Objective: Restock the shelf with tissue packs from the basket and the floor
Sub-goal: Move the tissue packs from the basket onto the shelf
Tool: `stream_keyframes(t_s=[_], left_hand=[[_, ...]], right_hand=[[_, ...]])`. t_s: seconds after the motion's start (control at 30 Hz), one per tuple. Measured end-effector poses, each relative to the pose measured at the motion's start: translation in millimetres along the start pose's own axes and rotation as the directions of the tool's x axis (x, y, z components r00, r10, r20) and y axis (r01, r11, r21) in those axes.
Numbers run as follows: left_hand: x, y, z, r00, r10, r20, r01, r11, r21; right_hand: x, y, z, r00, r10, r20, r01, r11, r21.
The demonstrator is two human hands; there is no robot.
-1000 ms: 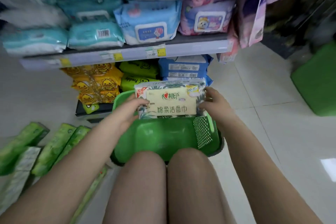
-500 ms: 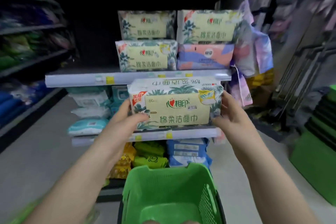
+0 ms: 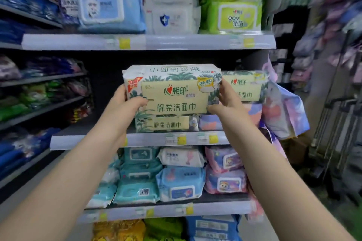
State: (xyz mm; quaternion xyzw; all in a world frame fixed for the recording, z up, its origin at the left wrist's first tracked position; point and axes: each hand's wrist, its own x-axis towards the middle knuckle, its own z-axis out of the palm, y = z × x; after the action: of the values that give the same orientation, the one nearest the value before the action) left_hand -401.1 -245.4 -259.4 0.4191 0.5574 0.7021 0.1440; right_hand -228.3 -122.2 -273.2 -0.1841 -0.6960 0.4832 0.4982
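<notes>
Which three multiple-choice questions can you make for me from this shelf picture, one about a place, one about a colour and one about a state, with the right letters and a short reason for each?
1. Where is the cream and green leaf-printed tissue pack held?
A. Before the middle shelf
B. On the floor
C. On the top shelf

2. What colour are the two stacked wipe packs at upper right?
A. Red
B. Lime green
C. Black

3. How is the leaf-printed pack held?
A. By the left hand only
B. By nobody
C. By both hands, one at each end

Answers:
1 A, it hides part of a matching pack lying on that shelf.
2 B, both wrappers are lime green.
3 C, the left hand and the right hand each curl fingers round an end.
</notes>
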Motion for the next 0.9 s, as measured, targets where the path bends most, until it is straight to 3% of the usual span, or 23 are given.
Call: stream_keyframes(t_s=[0.23, 0.47, 0.7, 0.9], left_hand=[[61, -16, -1, 0.999, -0.012, -0.033, 0.013, 0.999, 0.04], [104, -23, -3, 0.999, -0.038, -0.039, 0.041, 0.995, 0.093], [123, -37, 6, 0.994, -0.11, -0.01, 0.11, 0.981, 0.162], [126, -40, 6, 0.998, -0.07, 0.003, 0.068, 0.974, 0.217]], right_hand=[[59, 20, 17, 1.0, -0.003, -0.007, 0.003, 1.0, 0.024], [93, 37, 26, 0.999, 0.039, 0.008, -0.038, 0.996, -0.082], [109, 54, 32, 0.997, 0.083, -0.011, -0.083, 0.992, -0.092], [112, 60, 32, 0.999, 0.043, -0.007, -0.043, 0.993, -0.111]])
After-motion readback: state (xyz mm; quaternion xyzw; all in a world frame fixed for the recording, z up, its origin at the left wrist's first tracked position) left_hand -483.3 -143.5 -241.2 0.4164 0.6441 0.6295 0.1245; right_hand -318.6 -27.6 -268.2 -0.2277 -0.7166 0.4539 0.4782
